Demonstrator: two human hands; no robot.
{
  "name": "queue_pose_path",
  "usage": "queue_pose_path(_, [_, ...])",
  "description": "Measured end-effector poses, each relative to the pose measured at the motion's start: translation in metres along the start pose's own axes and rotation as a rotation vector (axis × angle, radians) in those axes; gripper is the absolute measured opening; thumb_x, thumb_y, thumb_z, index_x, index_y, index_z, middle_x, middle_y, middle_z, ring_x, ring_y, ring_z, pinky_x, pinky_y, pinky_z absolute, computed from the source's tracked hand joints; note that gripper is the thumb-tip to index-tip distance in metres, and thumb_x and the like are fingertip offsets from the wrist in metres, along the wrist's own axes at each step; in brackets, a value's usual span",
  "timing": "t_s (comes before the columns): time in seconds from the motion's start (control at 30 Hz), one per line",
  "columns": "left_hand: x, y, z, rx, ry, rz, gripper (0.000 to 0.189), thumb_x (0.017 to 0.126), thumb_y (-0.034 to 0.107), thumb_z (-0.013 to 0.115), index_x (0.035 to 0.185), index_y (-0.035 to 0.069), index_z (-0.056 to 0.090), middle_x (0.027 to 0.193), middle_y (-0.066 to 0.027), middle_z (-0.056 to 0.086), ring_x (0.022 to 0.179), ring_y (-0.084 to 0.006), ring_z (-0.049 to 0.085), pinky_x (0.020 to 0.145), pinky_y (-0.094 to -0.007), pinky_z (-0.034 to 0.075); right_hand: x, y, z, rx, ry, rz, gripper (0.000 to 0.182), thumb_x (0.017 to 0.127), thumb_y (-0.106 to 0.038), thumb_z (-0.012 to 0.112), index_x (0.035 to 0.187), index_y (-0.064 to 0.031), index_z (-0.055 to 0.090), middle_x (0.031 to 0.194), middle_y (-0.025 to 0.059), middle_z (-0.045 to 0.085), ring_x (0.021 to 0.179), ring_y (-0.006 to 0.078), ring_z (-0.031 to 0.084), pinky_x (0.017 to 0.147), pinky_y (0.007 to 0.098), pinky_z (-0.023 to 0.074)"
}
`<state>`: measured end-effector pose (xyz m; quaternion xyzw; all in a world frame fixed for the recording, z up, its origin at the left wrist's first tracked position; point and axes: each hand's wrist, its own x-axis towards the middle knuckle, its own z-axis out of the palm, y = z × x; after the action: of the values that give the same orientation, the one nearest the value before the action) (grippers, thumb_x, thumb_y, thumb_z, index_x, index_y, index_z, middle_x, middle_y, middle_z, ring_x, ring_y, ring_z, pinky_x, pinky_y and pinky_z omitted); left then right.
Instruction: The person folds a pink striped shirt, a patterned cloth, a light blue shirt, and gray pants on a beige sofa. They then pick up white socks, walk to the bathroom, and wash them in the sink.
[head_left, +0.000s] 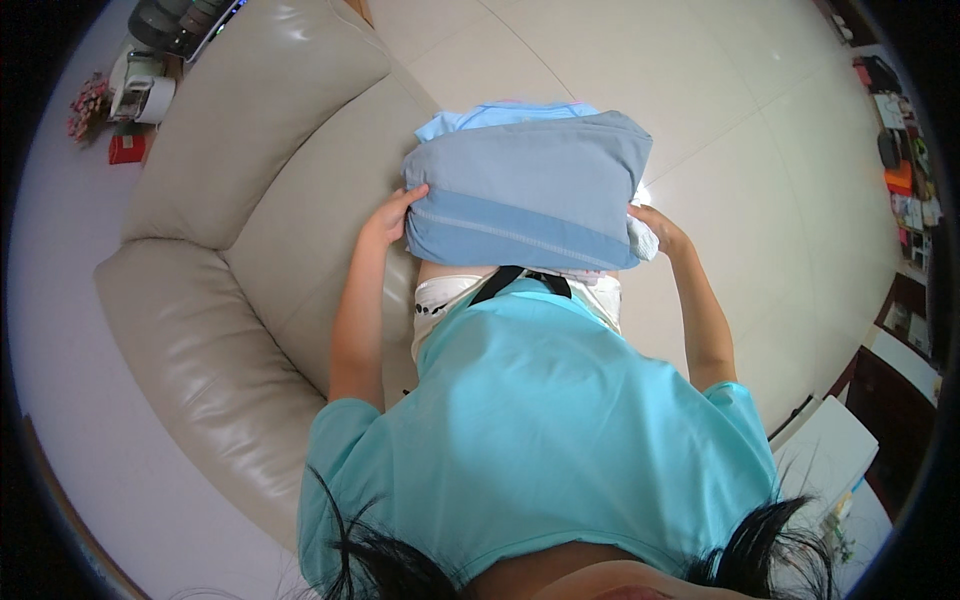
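Observation:
A stack of folded clothes lies before me at lap height, topped by a grey-blue folded garment (525, 165) with a darker blue band and a pale stitched line. Light blue cloth (517, 114) sticks out beyond its far edge, and a white textured cloth (643, 238) shows at its right side. My left hand (392, 215) grips the stack's left end, thumb on top, fingers partly hidden. At the right end, my right hand (654, 225) holds the stack next to the white cloth, its fingers mostly out of sight beneath.
A beige leather sofa (315, 187) curves along my left side. Pale floor tiles (750, 187) spread ahead and to the right. Pink flowers (88, 109) and a red box (127, 148) stand at the far left. Shelves with mixed items (900, 165) line the right edge, near a white table (832, 442).

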<state>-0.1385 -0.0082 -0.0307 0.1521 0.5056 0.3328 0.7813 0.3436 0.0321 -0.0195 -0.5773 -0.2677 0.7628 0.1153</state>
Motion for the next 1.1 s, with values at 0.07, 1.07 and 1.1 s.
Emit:
queue_pose_path(0.07, [-0.005,0.004,0.001,-0.005,-0.016,-0.025,0.067,0.077,0.028,0.069,0.127,-0.002,0.037,0.122,-0.0134,0.05,0.111,-0.0225,0.049,0.094,-0.037,0.041,-0.003,0.002,0.003,-0.011,0.047,-0.044,0.064,0.076,-0.038,0.066,0.12,0.003,0.044,0.112,0.0122,0.055,0.099,0.0206,0.056,0.084,0.0324,0.0462])
queue_pose_path(1.07, [-0.053,0.002,0.051,-0.336,0.099,0.211,0.075,0.058,0.042,0.065,0.121,0.005,0.048,0.108,-0.0147,0.056,0.094,-0.0293,0.054,0.086,-0.0392,0.045,-0.013,-0.02,0.069,0.471,-0.019,-0.402,0.017,0.078,-0.013,0.057,0.091,-0.0023,0.058,0.075,0.0045,0.057,0.063,0.0141,0.056,0.054,0.0262,0.0459])
queue_pose_path(1.1, [-0.062,-0.005,0.038,-0.4,0.123,0.246,0.079,0.057,0.04,0.066,0.124,0.005,0.044,0.108,-0.0141,0.055,0.096,-0.0299,0.053,0.086,-0.0399,0.044,-0.017,-0.029,0.076,0.412,-0.029,-0.443,0.016,0.078,-0.013,0.057,0.09,-0.0025,0.058,0.074,0.0042,0.057,0.062,0.0138,0.056,0.053,0.026,0.0454])
